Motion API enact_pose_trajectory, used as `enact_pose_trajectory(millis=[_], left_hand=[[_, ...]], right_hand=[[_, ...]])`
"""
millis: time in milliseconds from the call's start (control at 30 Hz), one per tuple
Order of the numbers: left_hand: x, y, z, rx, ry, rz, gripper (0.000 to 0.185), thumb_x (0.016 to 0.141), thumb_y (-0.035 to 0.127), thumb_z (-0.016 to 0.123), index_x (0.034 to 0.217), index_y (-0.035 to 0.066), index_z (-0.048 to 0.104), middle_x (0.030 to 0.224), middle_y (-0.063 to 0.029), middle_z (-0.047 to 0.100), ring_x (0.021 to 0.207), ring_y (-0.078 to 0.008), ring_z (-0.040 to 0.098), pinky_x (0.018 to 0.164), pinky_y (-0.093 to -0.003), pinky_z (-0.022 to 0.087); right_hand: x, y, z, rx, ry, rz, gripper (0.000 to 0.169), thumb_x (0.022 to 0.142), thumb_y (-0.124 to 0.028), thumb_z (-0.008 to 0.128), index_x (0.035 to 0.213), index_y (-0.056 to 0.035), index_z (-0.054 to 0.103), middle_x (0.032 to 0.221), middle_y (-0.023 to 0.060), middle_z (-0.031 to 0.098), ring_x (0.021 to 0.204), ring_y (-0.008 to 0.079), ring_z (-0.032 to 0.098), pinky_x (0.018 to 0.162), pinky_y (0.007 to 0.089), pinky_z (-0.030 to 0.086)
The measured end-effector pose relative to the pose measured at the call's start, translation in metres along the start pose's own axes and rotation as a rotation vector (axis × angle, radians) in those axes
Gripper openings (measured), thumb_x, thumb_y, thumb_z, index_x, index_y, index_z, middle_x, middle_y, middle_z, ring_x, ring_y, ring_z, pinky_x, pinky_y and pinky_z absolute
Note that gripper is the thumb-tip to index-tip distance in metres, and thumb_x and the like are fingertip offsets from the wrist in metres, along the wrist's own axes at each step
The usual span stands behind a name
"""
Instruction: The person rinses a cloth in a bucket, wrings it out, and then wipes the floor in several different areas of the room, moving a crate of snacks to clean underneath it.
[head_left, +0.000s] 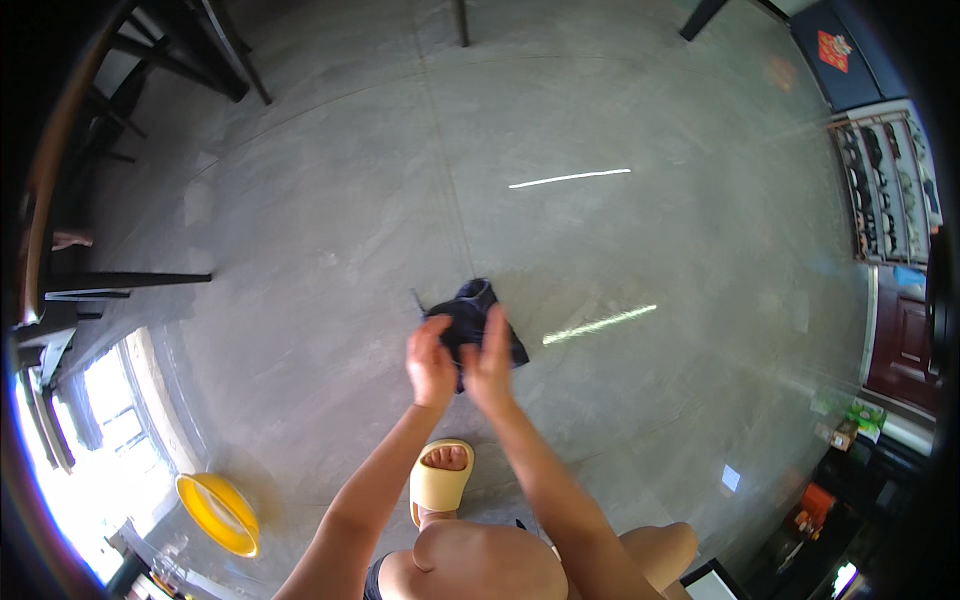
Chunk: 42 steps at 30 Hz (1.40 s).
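A dark blue cloth garment (466, 315), with a string at its left side, is in front of me, low over or on the grey floor; which, I cannot tell. My left hand (433, 364) is at its lower left with the fingers bent over its edge. My right hand (489, 364) is over its right part, blurred, fingers extended. Whether either hand grips the cloth cannot be made out. Below the hands is my foot in a cream slide sandal (442, 480).
A yellow plastic basin (217, 514) stands on the floor at lower left. Dark table and chair legs (131, 280) reach in from the left and top. At the right are a shoe rack (889, 187), a dark red door (905, 345) and a dark cabinet with boxes.
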<state>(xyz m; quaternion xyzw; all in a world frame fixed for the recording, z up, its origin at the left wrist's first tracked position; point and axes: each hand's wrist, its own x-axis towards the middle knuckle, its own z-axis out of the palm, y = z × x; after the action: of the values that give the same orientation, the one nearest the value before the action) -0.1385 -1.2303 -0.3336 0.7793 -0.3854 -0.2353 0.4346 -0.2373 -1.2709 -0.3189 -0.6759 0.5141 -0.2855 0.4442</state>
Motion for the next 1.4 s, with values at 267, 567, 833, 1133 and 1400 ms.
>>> enact_pose_trajectory(millis=[267, 567, 833, 1133, 1400], left_hand=[[-0.017, 0.012, 0.013, 0.632, -0.326, 0.225, 0.065, 0.082, 0.036, 0.058, 0.136, 0.006, 0.036, 0.145, -0.0174, 0.026, 0.134, -0.0364, 0.023, 0.108, -0.0489, 0.021], [0.036, -0.15, -0.201, 0.786, 0.161, -0.075, 0.067, 0.076, 0.019, 0.041, 0.142, 0.017, 0.031, 0.147, -0.0276, 0.012, 0.134, -0.0472, 0.012, 0.107, -0.0561, 0.012], [0.164, 0.004, 0.023, 0.748, -0.081, 0.214, 0.055, 0.077, 0.026, 0.057, 0.129, 0.012, 0.045, 0.144, -0.0189, 0.026, 0.133, -0.0384, 0.023, 0.107, -0.052, 0.022], [0.07, 0.048, 0.098, 0.515, -0.699, 0.643, 0.054, 0.081, 0.026, 0.05, 0.134, 0.024, 0.045, 0.15, -0.015, 0.019, 0.139, -0.031, 0.015, 0.112, -0.0447, 0.014], [0.149, -0.119, -0.144, 0.88, 0.245, -0.044, 0.058, 0.083, 0.028, 0.049, 0.139, 0.022, 0.036, 0.146, -0.0241, 0.019, 0.134, -0.0456, 0.017, 0.104, -0.0567, 0.021]], right_hand=[[0.002, 0.073, -0.118, -0.717, 0.152, 0.166, 0.059, 0.09, -0.023, 0.045, 0.139, 0.003, 0.024, 0.144, 0.0259, 0.023, 0.133, 0.0431, 0.021, 0.107, 0.05, 0.02], [0.007, 0.09, -0.11, -1.011, -0.03, 0.343, 0.07, 0.094, -0.048, 0.03, 0.144, -0.0022, 0.013, 0.149, 0.0243, 0.006, 0.138, 0.0397, 0.009, 0.106, 0.057, 0.014], [0.007, 0.09, -0.118, -1.044, -0.058, 0.362, 0.07, 0.094, -0.049, 0.03, 0.143, -0.0003, 0.015, 0.148, 0.0263, 0.008, 0.137, 0.0419, 0.009, 0.106, 0.057, 0.014], [0.03, 0.049, -0.134, -0.715, 0.126, 0.167, 0.069, 0.083, -0.015, 0.056, 0.14, 0.0036, 0.021, 0.142, 0.0328, 0.019, 0.127, 0.0461, 0.03, 0.104, 0.0472, 0.029], [0.064, 0.047, -0.079, -1.048, -0.05, 0.165, 0.073, 0.086, -0.038, 0.054, 0.137, 0.0052, 0.025, 0.139, 0.0358, 0.02, 0.127, 0.0492, 0.026, 0.102, 0.0542, 0.027]])
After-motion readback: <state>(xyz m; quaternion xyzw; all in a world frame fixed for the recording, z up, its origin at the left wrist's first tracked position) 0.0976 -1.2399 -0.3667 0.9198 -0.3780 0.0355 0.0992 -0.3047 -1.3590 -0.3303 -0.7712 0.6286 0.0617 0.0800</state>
